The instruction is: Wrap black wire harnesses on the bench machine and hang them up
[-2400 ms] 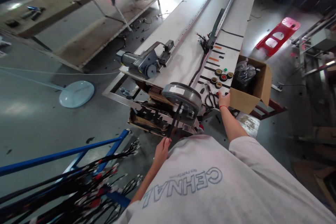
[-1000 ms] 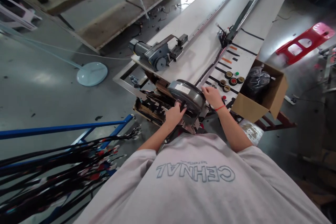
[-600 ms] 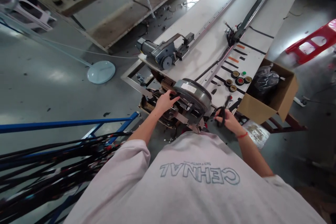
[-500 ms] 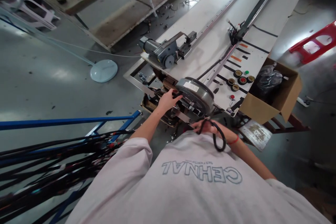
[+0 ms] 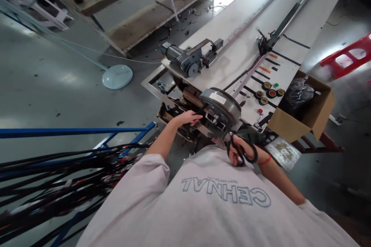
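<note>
The right hand [image 5: 238, 153] had lifted the black-handled scissors [image 5: 242, 152] off the machine bed's [image 5: 232, 56] near edge, fingers clenched through the handles. The left hand [image 5: 187, 117] stayed at the reel [image 5: 220, 103], fingers curled on a black strap [image 5: 199, 110], likely ready for cutting.

The round spool [image 5: 222, 104] and motor [image 5: 185, 60] crowd the table [image 5: 237, 46] end; beyond them its long surface lies open.

Long white bench [image 5: 237, 52] with motor unit [image 5: 188, 60], round reel [image 5: 222, 104], push buttons [image 5: 269, 90].
</note>
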`<action>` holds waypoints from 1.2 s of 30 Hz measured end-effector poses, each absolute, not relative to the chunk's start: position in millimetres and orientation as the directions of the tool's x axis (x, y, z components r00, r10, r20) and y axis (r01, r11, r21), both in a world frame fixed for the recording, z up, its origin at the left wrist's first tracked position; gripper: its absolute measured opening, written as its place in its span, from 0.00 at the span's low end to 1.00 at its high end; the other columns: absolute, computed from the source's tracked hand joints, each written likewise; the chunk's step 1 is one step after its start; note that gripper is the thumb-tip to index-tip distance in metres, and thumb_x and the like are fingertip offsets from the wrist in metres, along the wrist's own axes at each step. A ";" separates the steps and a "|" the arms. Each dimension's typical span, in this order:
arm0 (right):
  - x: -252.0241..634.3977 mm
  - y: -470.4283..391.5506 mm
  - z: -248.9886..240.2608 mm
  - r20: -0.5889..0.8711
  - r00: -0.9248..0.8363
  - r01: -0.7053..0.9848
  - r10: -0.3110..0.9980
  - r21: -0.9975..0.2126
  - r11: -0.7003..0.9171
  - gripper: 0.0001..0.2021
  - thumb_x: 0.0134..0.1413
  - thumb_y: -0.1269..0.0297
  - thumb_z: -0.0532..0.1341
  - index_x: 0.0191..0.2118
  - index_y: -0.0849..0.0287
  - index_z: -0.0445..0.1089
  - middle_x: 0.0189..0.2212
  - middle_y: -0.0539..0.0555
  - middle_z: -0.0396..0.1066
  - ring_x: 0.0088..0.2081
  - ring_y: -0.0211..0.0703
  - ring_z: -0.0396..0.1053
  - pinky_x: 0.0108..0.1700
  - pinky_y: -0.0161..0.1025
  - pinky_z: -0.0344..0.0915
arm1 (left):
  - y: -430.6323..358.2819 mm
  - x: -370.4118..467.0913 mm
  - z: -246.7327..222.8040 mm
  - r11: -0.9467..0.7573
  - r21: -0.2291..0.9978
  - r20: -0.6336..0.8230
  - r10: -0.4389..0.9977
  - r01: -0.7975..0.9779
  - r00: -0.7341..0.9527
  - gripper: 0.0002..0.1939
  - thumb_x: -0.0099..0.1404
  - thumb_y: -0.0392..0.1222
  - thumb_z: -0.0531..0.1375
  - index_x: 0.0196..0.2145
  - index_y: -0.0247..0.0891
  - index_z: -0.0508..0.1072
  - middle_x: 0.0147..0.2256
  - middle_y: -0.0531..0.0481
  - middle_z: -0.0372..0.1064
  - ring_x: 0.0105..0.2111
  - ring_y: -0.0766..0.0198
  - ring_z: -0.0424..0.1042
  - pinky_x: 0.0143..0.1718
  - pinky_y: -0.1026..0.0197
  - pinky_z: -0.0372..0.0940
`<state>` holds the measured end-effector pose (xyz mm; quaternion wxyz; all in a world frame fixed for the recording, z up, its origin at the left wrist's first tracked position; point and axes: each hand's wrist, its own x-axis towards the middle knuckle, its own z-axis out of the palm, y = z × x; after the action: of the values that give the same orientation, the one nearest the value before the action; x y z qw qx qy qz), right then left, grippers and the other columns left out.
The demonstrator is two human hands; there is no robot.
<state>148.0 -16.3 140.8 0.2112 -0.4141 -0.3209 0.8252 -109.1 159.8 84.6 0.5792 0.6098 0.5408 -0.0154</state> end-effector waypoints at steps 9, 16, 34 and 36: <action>222.6 -8.9 126.7 -0.627 0.100 0.434 0.772 -0.671 -0.601 0.28 0.54 0.34 0.50 0.21 0.56 0.60 0.16 0.53 0.65 0.19 0.41 0.64 0.24 0.37 0.60 | 94.6 -67.9 93.1 0.625 0.619 -0.380 0.769 -0.477 0.514 0.24 0.58 0.31 0.63 0.53 0.36 0.69 0.48 0.43 0.73 0.43 0.64 0.75 0.44 0.65 0.68; 242.7 62.9 79.3 -0.445 0.344 0.852 0.827 -0.223 -0.474 0.18 0.54 0.50 0.57 0.33 0.61 0.74 0.32 0.61 0.73 0.37 0.51 0.71 0.36 0.39 0.62 | 115.3 -46.1 91.8 0.897 0.210 -0.638 0.427 -0.388 0.641 0.09 0.67 0.29 0.50 0.34 0.30 0.70 0.19 0.56 0.61 0.14 0.78 0.59 0.15 0.77 0.55; 381.7 186.8 66.2 -0.258 0.567 0.793 0.782 -0.085 -0.603 0.26 0.60 0.55 0.48 0.58 0.66 0.60 0.55 0.69 0.64 0.59 0.58 0.55 0.59 0.58 0.47 | 89.4 -31.6 95.2 -0.024 0.710 -0.332 0.870 0.704 0.364 0.21 0.70 0.52 0.41 0.28 0.39 0.63 0.17 0.53 0.61 0.18 0.64 0.65 0.25 0.62 0.60; 381.5 185.2 65.3 -0.258 0.567 0.792 0.782 -0.089 -0.604 0.26 0.59 0.56 0.49 0.59 0.65 0.59 0.56 0.68 0.63 0.59 0.57 0.55 0.58 0.58 0.47 | 87.3 -24.6 98.3 -0.088 0.515 -0.356 0.883 0.853 0.306 0.18 0.71 0.48 0.44 0.34 0.37 0.67 0.20 0.49 0.67 0.23 0.61 0.71 0.29 0.62 0.61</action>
<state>381.5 185.2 65.3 -0.0182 -0.8849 -0.4448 0.1367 -24.6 87.3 98.3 0.3310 0.7372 0.5886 0.0227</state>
